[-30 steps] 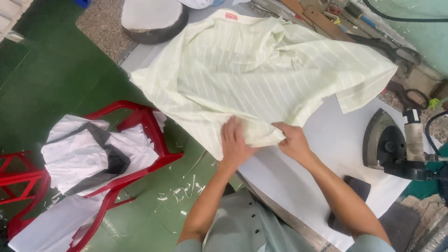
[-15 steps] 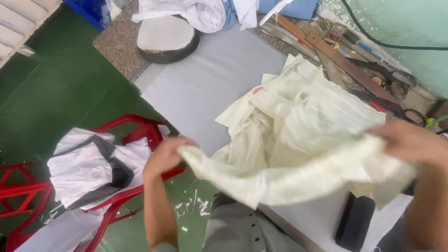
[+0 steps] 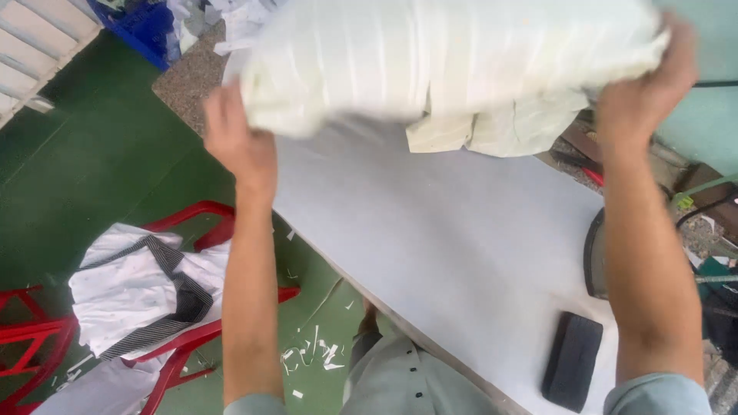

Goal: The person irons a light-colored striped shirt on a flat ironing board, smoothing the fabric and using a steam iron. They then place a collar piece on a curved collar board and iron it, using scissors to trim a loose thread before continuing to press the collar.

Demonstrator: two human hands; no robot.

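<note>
My left hand (image 3: 238,142) and right hand (image 3: 642,92) each grip an end of the pale striped shirt (image 3: 453,61), bunched and lifted above the white ironing table (image 3: 453,253). Its hanging hem could catch the iron (image 3: 593,257) on the right, half hidden behind my forearm. My fingers are buried in cloth.

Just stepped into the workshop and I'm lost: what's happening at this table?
A person stands at a pale grey padded table and holds a pale green striped cloth garment up in the air above it. The left hand grips one end and the right hand the other, so the garment hangs bunched between them, clear of the surface. A black rectangular pad lies near the table's front edge, and a red plastic chair on the green floor carries white and striped clothes.
</note>
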